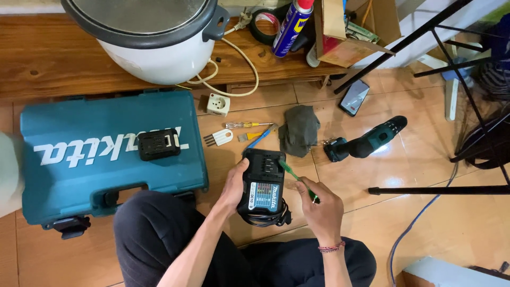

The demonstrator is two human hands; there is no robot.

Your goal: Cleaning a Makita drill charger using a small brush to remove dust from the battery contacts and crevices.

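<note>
Left hand (pixel 234 187) grips black battery charger (pixel 264 183), right hand (pixel 321 210) pinches green toothbrush (pixel 297 179) at its slot; hard scrubbing risks bending terminals.

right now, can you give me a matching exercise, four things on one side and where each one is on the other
Things:
1. battery pack
2. charger
3. cordless drill
4. spray can

Places:
a. on the wooden bench
b. on the floor tiles right of the grey cloth
c. on top of the teal case
d. held in the left hand

Pairs: 1-c, 2-d, 3-b, 4-a
</note>
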